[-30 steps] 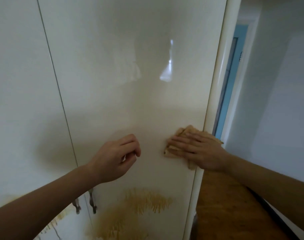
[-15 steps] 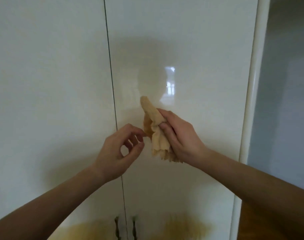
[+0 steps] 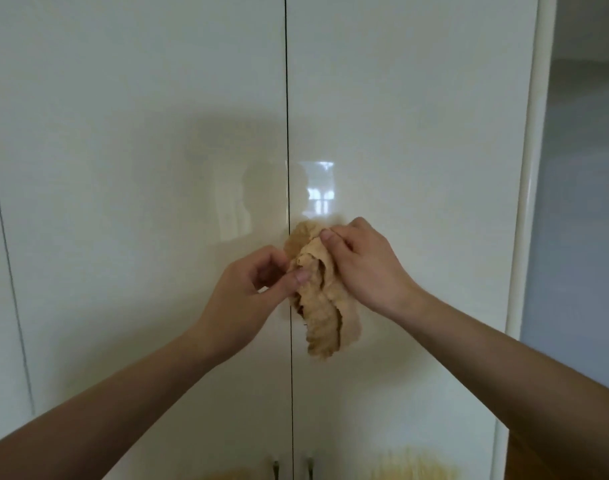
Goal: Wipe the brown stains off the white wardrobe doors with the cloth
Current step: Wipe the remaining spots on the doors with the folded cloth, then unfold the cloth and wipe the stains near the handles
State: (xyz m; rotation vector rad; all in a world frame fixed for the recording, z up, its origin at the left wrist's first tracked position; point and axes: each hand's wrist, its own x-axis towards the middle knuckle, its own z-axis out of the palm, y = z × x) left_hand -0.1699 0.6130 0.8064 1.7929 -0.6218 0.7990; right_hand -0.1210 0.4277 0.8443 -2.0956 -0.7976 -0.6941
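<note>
A crumpled tan cloth [image 3: 322,306] hangs in front of the seam between two glossy white wardrobe doors, the left door [image 3: 140,168] and the right door [image 3: 417,133]. My right hand [image 3: 362,268] grips the cloth's upper part from the right. My left hand [image 3: 251,289] pinches its left edge between thumb and fingers. A brown stain [image 3: 410,467] shows at the bottom of the right door, and a fainter brown stain [image 3: 227,476] at the bottom of the left door.
Two metal handles [image 3: 292,471] flank the seam at the bottom edge. The wardrobe's rounded corner post [image 3: 528,202] stands at the right, with a grey wall [image 3: 580,202] beyond it. A further door seam [image 3: 5,237] runs at the far left.
My right hand lifted the cloth off the door's right edge and brought it to the middle seam. My left hand closed onto the cloth. The view shifted so the stains sit lower.
</note>
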